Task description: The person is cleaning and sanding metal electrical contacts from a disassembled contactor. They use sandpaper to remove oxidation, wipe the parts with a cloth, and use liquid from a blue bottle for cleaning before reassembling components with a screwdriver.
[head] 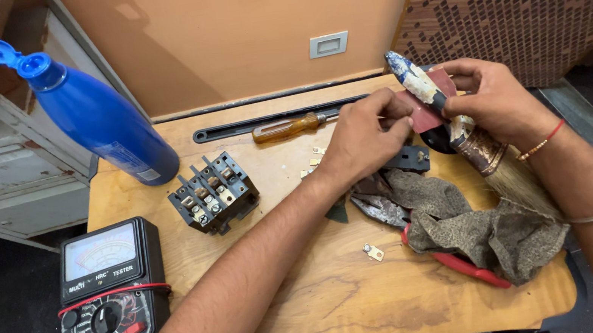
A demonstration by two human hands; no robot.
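Note:
My left hand (365,134) and my right hand (490,99) are both closed on a small reddish-brown piece of sandpaper (428,107), held between them above the wooden table (313,294). A worn paintbrush (464,138) with a paint-stained handle and long bristles runs under my right hand; whether that hand grips it I cannot tell. A black electrical contactor block (212,193) stands left of my left forearm.
A blue bottle (95,113) with an open flip cap leans at the back left. An analog multimeter (108,290) sits at the front left. An orange-handled screwdriver (290,127) and a black bar (260,124) lie at the back. Red-handled pliers (470,267) lie under a brown cloth (473,231). A small metal contact (374,252) lies loose.

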